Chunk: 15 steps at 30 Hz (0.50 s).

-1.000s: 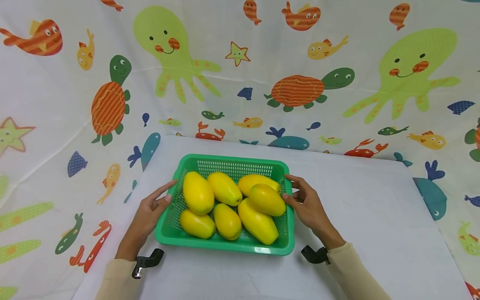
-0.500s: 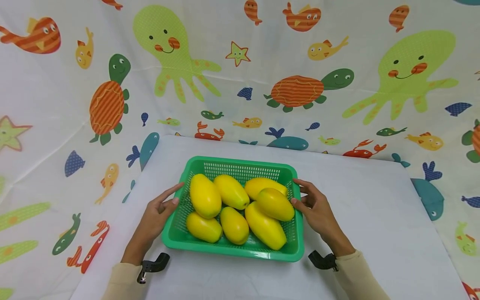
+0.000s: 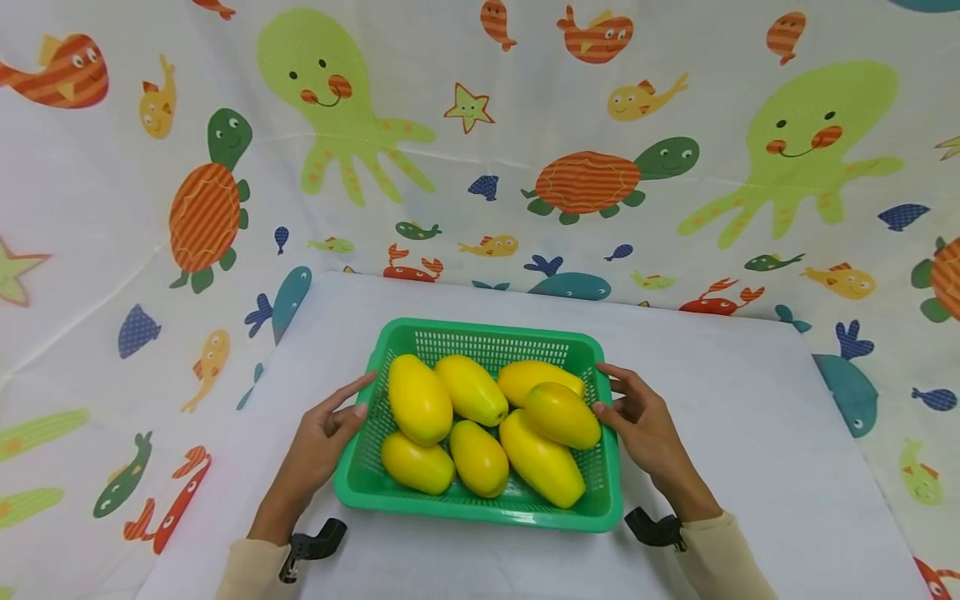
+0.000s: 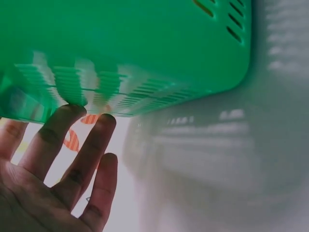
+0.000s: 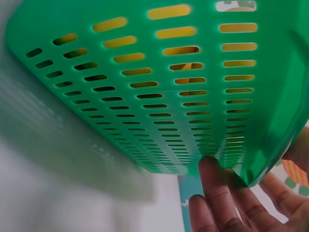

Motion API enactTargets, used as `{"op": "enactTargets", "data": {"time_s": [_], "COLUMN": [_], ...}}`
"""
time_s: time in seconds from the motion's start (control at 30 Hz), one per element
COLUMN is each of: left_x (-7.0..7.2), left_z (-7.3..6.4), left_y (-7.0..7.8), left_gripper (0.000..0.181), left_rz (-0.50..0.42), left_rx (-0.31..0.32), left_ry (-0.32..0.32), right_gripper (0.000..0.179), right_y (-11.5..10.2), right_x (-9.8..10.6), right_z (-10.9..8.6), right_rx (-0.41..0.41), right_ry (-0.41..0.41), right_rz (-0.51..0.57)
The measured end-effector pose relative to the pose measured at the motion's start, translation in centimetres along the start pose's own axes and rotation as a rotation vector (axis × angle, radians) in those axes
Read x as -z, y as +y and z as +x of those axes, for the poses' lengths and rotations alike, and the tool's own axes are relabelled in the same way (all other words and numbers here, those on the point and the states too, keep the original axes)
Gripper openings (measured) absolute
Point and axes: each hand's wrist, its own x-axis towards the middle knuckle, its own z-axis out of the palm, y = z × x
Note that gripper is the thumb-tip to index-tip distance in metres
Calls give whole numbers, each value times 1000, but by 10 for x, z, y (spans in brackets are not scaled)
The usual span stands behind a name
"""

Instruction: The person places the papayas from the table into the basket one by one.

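Note:
A green plastic basket [image 3: 480, 518] with slotted walls stands on the white table, holding several yellow mangoes [image 3: 480, 458]. My left hand [image 3: 318, 442] is at its left side, thumb and index finger on the rim; in the left wrist view other fingers [image 4: 96, 145] reach under the rim against the outer wall. At the opposite side my right hand [image 3: 648, 425] holds the rim, thumb on top. Fingers [image 5: 219, 193] of that hand touch the slotted wall from outside in the right wrist view. One mango [image 3: 562, 415] lies on top of others at the right.
White cloth covers the table [image 3: 750, 433]. Behind and to the left hangs a curtain [image 3: 420, 50] printed with sea animals. Black wrist mounts [image 3: 318, 542] sit on both wrists, near the basket's front corners.
The basket with its mangoes has slid to the right and nearer to me, both hands moving along with it. The mangoes keep their places inside.

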Motion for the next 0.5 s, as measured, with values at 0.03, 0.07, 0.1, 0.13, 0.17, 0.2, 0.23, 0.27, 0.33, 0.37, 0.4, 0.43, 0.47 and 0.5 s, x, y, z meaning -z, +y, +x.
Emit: {"op": "enactTargets", "data": {"time_s": [0.03, 0.07, 0.1, 0.13, 0.17, 0.2, 0.23, 0.27, 0.33, 0.37, 0.4, 0.43, 0.47, 0.5], "left_x": [-1, -2, -4, -5, -6, -7, -9, -10, -12, -13, -14, -15, -16, -17], "left_z": [0, -1, -1, -1, -2, -2, -2, -3, -3, -3, -3, -3, -2, -2], "left_y": [0, 1, 1, 2, 2, 3, 3, 4, 4, 5, 5, 5, 5, 5], "left_gripper": [49, 49, 49, 49, 49, 48, 48, 48, 48, 48, 48, 48, 48, 48], "left_rz": [-1, 0, 0, 0, 0, -1, -2, -3, -4, -5, -4, -6, -6, -6], "left_rx": [-2, -5, -8, -11, -15, -17, -19, -24, -33, -38, -41, -45, -48, -52], "left_ry": [-1, 0, 1, 3, 5, 6, 6, 6, 7, 7, 6, 6, 5, 5], "right_gripper": [56, 56, 56, 56, 56, 56, 56, 56, 56, 56, 56, 56, 56, 56], "right_y": [1, 1, 2, 2, 3, 3, 3, 4, 5, 5, 6, 6, 7, 7], "right_x": [1, 2, 2, 3, 4, 4, 5, 6, 7, 7, 8, 9, 9, 10], "right_z": [-1, -1, -2, -2, -3, -3, -4, -4, -5, -5, -5, -6, -6, -6], "right_rx": [-1, -1, -1, -2, -3, -3, -3, -3, 1, 3, 6, 8, 11, 12], "right_ry": [3, 6, 9, 11, 13, 15, 18, 21, 26, 29, 32, 35, 37, 40], "right_rz": [1, 1, 0, 0, 1, 2, 0, 1, 3, 4, 7, 10, 11, 12]}}
